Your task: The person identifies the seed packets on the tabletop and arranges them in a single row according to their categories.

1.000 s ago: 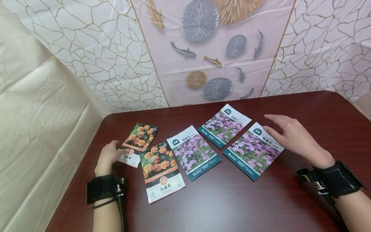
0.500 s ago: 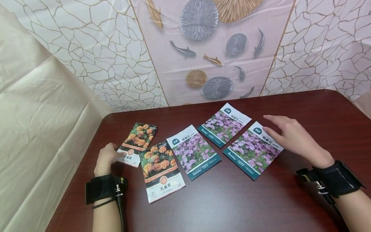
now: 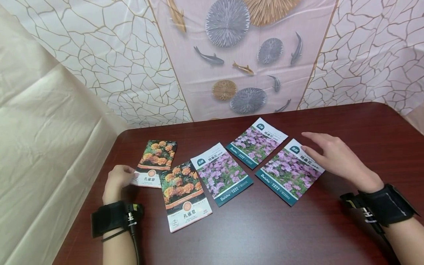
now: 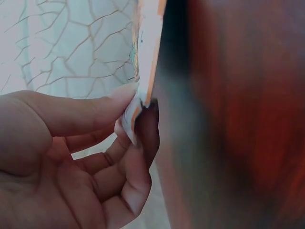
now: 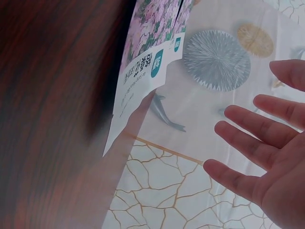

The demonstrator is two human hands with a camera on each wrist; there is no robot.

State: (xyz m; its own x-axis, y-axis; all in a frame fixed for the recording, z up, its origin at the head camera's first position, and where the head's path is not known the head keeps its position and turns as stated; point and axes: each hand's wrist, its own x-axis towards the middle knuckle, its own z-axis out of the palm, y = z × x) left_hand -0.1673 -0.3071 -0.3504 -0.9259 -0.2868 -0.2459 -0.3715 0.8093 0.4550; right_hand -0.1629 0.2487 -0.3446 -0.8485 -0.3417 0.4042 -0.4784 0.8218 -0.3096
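Note:
My left hand (image 3: 116,180) pinches the lower left corner of an orange-flower seed packet (image 3: 157,156) at the table's left. In the left wrist view the thumb and curled fingers hold the packet (image 4: 150,47), seen edge-on. My right hand (image 3: 341,158) hovers with extended fingers by the upper right corner of a purple-flower seed packet (image 3: 289,173). The right wrist view shows the right hand (image 5: 271,148) with fingers spread and holding nothing, apart from the purple-flower packet (image 5: 143,81).
Another orange-flower packet (image 3: 185,198) lies close to the held one. Two more purple-flower packets, one in the middle (image 3: 222,173) and one farther back (image 3: 256,143), lie on the dark red table (image 3: 258,235). Patterned cloth (image 3: 132,66) hangs behind the table.
My left hand has gripped the left orange-flower packet's corner and turned it; its lower end has swung left. The right hand and the other packets have barely moved.

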